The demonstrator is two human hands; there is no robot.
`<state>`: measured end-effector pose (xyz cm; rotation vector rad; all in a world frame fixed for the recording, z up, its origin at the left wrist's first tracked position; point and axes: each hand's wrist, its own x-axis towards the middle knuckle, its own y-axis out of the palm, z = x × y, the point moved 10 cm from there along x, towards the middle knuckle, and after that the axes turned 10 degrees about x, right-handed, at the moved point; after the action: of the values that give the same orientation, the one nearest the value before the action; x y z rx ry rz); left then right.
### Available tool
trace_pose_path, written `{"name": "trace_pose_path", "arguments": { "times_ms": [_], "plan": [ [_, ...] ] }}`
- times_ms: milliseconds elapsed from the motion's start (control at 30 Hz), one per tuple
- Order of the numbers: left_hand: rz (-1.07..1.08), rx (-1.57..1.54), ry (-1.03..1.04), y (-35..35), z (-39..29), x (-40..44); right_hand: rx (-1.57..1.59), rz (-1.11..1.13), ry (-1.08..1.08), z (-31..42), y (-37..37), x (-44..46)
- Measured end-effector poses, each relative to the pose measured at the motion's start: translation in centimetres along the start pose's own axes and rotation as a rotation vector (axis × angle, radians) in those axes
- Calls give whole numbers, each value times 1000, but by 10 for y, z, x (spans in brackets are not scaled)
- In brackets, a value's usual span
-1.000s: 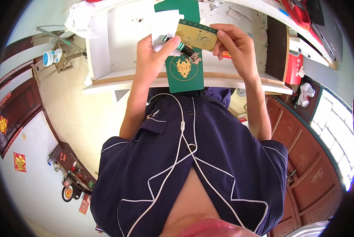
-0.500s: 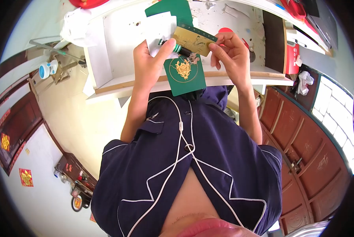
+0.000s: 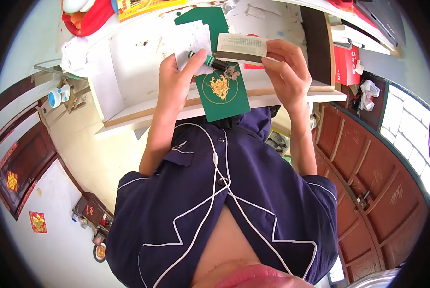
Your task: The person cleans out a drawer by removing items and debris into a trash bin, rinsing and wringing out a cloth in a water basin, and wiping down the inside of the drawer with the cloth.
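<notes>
In my right hand (image 3: pixel 288 67) a bank card (image 3: pixel 242 46) is pinched at its right end, its pale printed back and dark stripe turned up. My left hand (image 3: pixel 179 79) is closed, its thumb pressed over a green-and-black marker-like tube (image 3: pixel 208 60) and white papers (image 3: pixel 194 38). Those papers lie over a green folder (image 3: pixel 224 108) with a gold emblem, which extends above and below them. Beside the tube's lower end is a small, pale, crumpled thing (image 3: pixel 231 73) that I cannot make out. My left fingers are mostly hidden beneath the papers.
Beneath my hands is an open white drawer (image 3: pixel 138 72) with a wooden front edge. A red box (image 3: pixel 346 65) stands at its right. Red cloth (image 3: pixel 88 19) and white crumpled plastic (image 3: pixel 76 54) lie at the upper left. Brown doors (image 3: pixel 354 182) are on the right.
My right hand has turned the card over, from its gold face to its pale back with the dark stripe. My left hand still holds the tube and papers. The view has shifted slightly.
</notes>
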<state>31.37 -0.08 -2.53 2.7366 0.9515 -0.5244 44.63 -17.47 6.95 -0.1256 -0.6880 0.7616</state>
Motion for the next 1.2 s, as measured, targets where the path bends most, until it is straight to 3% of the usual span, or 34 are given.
{"name": "trace_pose_path", "arguments": {
  "times_ms": [300, 500, 567, 633, 700, 767, 1100, 1200],
  "plan": [
    [-60, -183, 19, 83, -8, 0, -34, 91, -83, -22, -69, 9],
    [-128, -207, 25, 103, 1, 10, 36, 124, -23, -51, -101, 37],
    [-118, -199, 21, 107, 2, 17, 421, 16, 498, -116, -100, 31],
    [-120, -182, -30, 110, 5, 21, 540, -31, 560, -127, -96, 44],
    [-117, -163, -19, 116, -1, 25, 715, -55, 782, -147, -87, 43],
    [-113, -144, -3, 120, -5, 31, 731, -66, 789, -156, -83, 49],
    [-45, -58, -113, 120, 21, 40, 437, -101, 665, -161, -65, 85],
    [-74, -18, -32, 116, 18, 40, 14, -18, 504, -141, -66, 106]
  ]
}}
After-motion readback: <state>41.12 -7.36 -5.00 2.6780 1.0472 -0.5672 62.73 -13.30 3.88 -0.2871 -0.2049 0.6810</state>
